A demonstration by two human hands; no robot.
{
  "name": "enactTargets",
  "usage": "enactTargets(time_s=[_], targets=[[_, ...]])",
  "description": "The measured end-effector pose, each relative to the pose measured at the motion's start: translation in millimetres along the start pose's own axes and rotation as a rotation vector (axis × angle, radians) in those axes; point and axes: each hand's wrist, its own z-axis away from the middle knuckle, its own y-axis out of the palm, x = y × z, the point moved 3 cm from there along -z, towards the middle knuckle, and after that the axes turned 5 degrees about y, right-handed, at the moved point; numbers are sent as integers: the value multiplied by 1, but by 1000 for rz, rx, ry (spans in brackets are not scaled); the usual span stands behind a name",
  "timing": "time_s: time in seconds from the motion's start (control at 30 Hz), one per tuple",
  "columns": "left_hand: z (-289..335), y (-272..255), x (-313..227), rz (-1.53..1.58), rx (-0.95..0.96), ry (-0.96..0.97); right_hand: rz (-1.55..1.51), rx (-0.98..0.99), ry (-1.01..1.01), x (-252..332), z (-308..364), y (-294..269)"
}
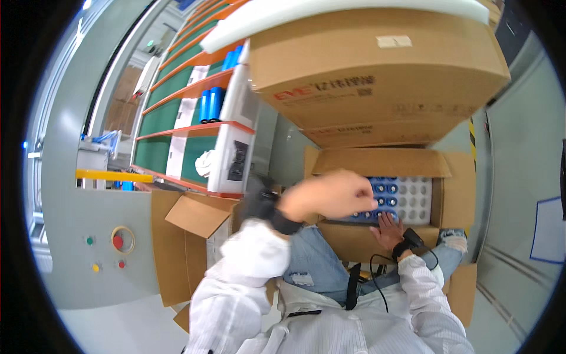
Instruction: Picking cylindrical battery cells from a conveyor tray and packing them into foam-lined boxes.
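An open cardboard box (pixel 457 189) holds a white foam tray (pixel 420 187) with rows of round pockets. Blue cylindrical battery cells (pixel 387 189) stand upright in its left part; the pockets on the right are bare. Over the cells at the left hovers my left hand (pixel 339 193), blurred, with its fingers curled together and pointing down. Whatever they may hold is hidden. My right hand (pixel 389 232) lies at the tray's near edge, fingers stretched out and touching the nearest cells. Both wrists wear black bands.
Large closed cartons (pixel 377 65) are stacked behind the box. At the left stands a slanted rack with orange shelf edges (pixel 194 127), holding several blue cells (pixel 211 105). Another open carton (pixel 177 248) sits left of my knees, beside a grey panel with buttons (pixel 118 242).
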Motion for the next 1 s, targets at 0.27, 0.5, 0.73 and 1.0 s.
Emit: enactTargets(time_s=[0.27, 0.5, 0.73, 1.0], targets=[[133, -258, 83, -464, -1042, -398, -268, -199, -37, -5, 10, -17], [163, -411, 320, -977, -927, -456, -352, -334, -37, 11, -4, -14], [25, -423, 389, -747, -774, -763, -351, -323, 241, 2, 1, -32], [140, -448, 378, -499, -1307, -622, -412, -347, 143, 7, -1, -16]])
